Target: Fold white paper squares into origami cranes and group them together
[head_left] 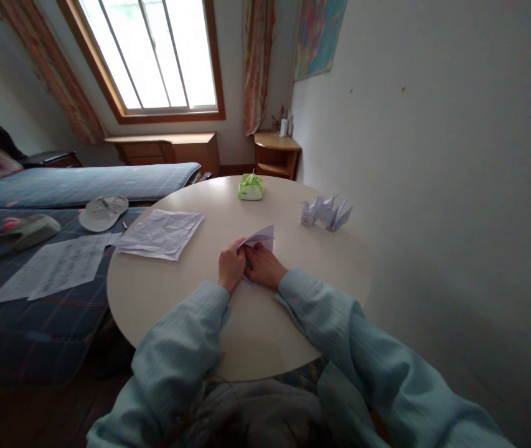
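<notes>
1. My left hand [231, 267] and right hand [265, 267] pinch a folded white paper piece [262, 236] between them, over the round cream-white surface [167, 298].
2. It points away and rightward, just beyond my right hand.

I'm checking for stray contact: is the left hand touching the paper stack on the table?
Apart. The head view shows a strip of white tabletop between the left hand and the paper stack.
</notes>
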Tool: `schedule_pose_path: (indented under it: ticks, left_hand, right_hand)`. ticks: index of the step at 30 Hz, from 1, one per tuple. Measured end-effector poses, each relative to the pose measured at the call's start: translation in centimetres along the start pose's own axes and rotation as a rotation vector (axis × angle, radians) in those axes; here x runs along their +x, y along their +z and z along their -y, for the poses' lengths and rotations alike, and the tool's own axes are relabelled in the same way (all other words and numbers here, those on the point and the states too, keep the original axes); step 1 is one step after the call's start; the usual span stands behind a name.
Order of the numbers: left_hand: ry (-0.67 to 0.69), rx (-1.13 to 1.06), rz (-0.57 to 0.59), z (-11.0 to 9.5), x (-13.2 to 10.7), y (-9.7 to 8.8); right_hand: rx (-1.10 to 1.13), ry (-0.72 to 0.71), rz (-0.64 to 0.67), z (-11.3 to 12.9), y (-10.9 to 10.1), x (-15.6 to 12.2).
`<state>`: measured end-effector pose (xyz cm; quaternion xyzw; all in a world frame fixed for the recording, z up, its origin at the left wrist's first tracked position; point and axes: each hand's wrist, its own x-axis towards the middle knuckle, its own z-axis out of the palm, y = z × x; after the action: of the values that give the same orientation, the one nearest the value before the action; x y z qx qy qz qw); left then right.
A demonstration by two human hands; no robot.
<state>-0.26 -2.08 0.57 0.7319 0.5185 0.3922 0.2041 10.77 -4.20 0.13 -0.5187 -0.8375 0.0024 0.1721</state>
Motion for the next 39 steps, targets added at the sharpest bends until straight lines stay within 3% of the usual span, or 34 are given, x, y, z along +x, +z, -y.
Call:
schedule_pose_path:
  ticks: [15,20,24,29,32,36,39]
  left_hand:
    - [-0.032,-0.128,-0.031,0.7,0.4,0.4]
    - [-0.067,-0.210,-0.062,1.2,0.6,0.4]
    - [-0.149,-0.361,-0.171,2.4,1.3,0.4]
    - [-0.317,-0.627,-0.306,4.0,2.3,0.5]
    - [-0.367,-0.761,-0.348,4.2,2.5,0.5]
    - [-0.406,-0.938,-0.285,3.4,2.2,0.4]
    - [-0.349,-0.984,-0.238,2.8,1.9,0.2]
  right_hand:
    - [0.006,0.118,0.016,0.7,0.1,0.4]
    - [0.086,0.125,-0.053,0.4,0.1,0.3]
    - [0.268,0.064,-0.133,-0.2,0.1,0.0]
    - [0.446,0.174,-0.431,-1.3,-0.1,0.0]
    - [0.504,0.325,-0.590,-2.2,-0.2,0.2]
    - [0.731,0.523,-0.595,-3.2,-0.2,0.5]
    - [0.975,0.681,-0.591,-3.7,0.0,0.8]
